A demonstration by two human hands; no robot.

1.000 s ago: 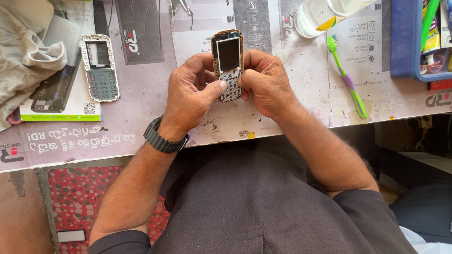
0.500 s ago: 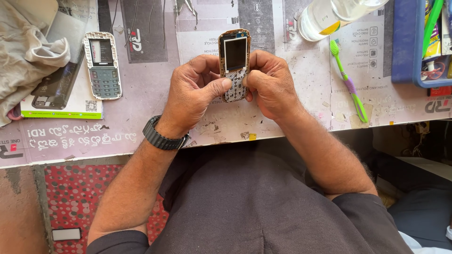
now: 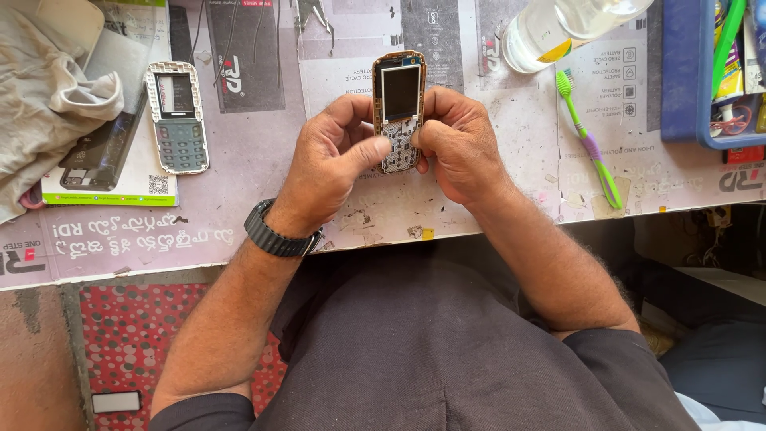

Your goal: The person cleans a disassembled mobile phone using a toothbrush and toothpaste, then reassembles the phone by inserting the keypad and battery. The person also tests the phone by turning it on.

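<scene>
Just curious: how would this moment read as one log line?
left hand: holds phone | right hand: holds phone | front cover: on table

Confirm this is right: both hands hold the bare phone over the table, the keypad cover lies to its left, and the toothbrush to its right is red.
One thing is wrong: the toothbrush is green and purple, not red, as the head view shows. Both hands, left and right, hold the phone, and the keypad cover lies left of it.
</scene>
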